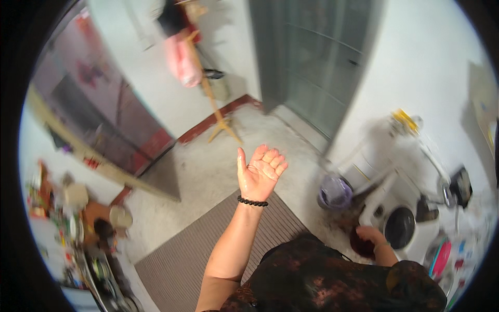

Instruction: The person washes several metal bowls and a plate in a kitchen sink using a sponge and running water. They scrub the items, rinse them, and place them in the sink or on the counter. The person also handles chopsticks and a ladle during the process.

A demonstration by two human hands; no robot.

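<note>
My left hand is raised in front of me, palm up and thumb out to the side. Its skin shines as if wet, and nothing lies in it. A black bead bracelet circles that wrist. Lower at the right, my right hand hangs over or beside a dark red basin or bucket. Its back faces up and its fingers are blurred, so a grip cannot be made out. Close to it stands a white sink with a dark round object in it.
A brown ribbed mat covers the floor beneath my arm. A lilac-lined bin stands near the sink. Ahead are a wooden coat stand and a grey glazed door. At left are an open door and cluttered kitchenware.
</note>
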